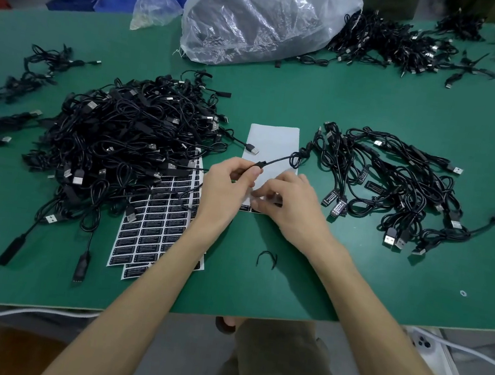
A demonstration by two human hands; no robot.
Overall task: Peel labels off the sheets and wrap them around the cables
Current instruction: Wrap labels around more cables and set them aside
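Note:
My left hand (227, 184) grips the thick end of a black cable (278, 160) that trails up and right over a nearly bare white backing sheet (272, 142). My right hand (282, 196) has its fingertips down on the lower edge of that sheet, where a couple of black labels (245, 207) remain; whether it pinches one is hidden. Full sheets of black labels (153, 225) lie under my left forearm. A big heap of unlabelled cables (125, 146) sits at left. A smaller pile of labelled cables (397, 188) lies at right.
A clear plastic bag (262, 16) lies on the far side of the green table (314, 101), with more cables (400, 47) at back right. Stray cables (35, 71) lie far left. A loose black twist tie (267, 257) sits near the front edge. A phone (426, 346) rests below the table.

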